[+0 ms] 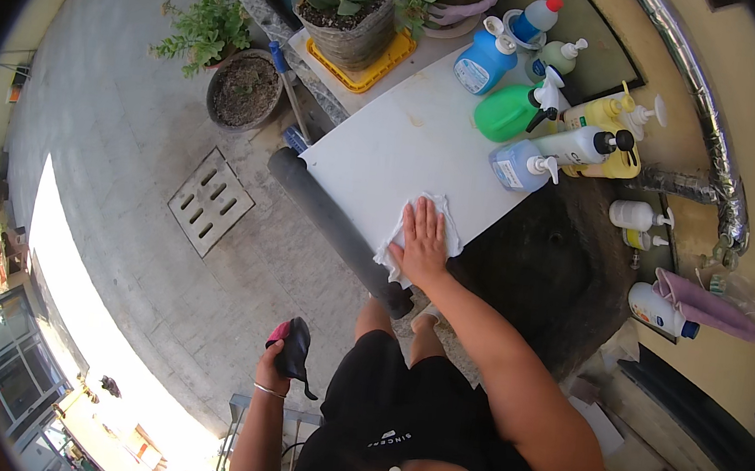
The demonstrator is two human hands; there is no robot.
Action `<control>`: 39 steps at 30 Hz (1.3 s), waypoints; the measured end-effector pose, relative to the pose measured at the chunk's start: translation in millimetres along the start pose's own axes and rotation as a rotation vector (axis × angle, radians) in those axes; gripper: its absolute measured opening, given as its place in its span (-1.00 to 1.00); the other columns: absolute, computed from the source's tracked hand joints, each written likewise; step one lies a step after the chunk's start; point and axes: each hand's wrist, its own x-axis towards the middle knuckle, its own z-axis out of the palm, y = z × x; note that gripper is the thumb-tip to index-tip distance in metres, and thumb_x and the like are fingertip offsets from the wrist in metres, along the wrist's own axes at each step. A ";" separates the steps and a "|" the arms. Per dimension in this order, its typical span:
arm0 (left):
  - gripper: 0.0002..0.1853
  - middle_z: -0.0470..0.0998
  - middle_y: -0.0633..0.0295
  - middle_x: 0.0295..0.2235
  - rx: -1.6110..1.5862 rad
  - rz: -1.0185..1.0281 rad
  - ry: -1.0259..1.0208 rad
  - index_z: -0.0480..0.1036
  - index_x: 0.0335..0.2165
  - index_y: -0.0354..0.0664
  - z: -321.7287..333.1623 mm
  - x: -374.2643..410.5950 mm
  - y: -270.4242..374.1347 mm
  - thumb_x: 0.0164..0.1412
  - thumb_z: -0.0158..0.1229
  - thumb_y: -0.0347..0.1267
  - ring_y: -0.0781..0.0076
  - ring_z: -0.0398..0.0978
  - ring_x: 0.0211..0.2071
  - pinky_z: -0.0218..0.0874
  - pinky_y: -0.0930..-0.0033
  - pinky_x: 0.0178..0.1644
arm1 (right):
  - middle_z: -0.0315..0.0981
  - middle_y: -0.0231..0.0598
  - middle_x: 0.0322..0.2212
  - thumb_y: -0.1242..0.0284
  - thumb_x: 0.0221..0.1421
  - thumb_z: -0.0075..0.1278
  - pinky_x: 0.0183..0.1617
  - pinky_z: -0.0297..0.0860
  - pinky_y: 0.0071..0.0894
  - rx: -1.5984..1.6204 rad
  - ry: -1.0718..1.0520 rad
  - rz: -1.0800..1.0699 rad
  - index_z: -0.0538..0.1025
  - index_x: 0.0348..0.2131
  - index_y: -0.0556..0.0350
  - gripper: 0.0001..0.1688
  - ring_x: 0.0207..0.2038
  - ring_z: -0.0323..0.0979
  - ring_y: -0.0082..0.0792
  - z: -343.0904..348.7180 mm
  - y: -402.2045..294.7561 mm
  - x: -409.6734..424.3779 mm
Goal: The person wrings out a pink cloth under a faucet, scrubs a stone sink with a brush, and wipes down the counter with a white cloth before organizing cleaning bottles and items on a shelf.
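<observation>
My right hand [423,244] lies flat on a crumpled white cloth [449,224], thumb spread from the fingers. Under the cloth is the near end of a white board [380,146]. A dark foam-like tube [334,220] runs along the board's left edge, and a corner of the cloth overlaps its near end. My left hand [272,368] is out to the left, above the paved floor. It grips a black and pink fabric item [294,351] with a thin strap hanging down; its exact kind is unclear.
A green spray bottle [506,113], a blue pump bottle [519,166] and several other bottles crowd the board's right side. Behind it, a potted succulent [344,25] stands on a yellow tray [400,50]. A dark basin [534,252] lies right; a floor drain grate [210,203] lies left.
</observation>
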 end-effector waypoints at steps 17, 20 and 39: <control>-0.41 0.43 0.08 -0.04 -0.070 -0.044 0.016 0.24 0.06 -0.33 -40.2 33.4 -25.2 0.01 0.04 -0.36 0.21 0.41 -0.04 0.24 0.29 0.05 | -0.33 0.14 0.26 -0.06 0.10 -0.19 0.33 -0.48 0.01 -0.092 0.221 0.158 -0.04 0.23 0.27 -0.02 0.32 -0.41 0.05 25.5 -15.5 247.5; -0.39 0.42 0.07 -0.03 -0.019 -0.001 -0.074 0.25 0.05 -0.33 1.9 56.6 -16.6 -0.03 0.03 -0.36 0.21 0.41 -0.05 0.22 0.30 0.06 | -0.27 0.06 0.27 -0.05 0.08 -0.17 0.34 -0.48 0.03 -0.036 0.202 -0.077 0.02 0.22 0.21 -0.06 0.33 -0.39 -0.01 30.1 -38.5 217.4; -0.22 0.33 -0.17 0.00 -0.027 0.208 -0.363 0.14 0.08 -0.42 113.2 50.3 9.0 -0.13 0.08 -0.26 0.03 0.44 -0.11 0.37 0.24 -0.50 | -0.07 -0.24 0.24 -0.01 -0.06 0.00 0.32 -0.28 -0.04 0.075 0.082 -0.187 0.17 0.19 -0.13 -0.12 0.30 -0.18 -0.23 -28.2 61.1 23.5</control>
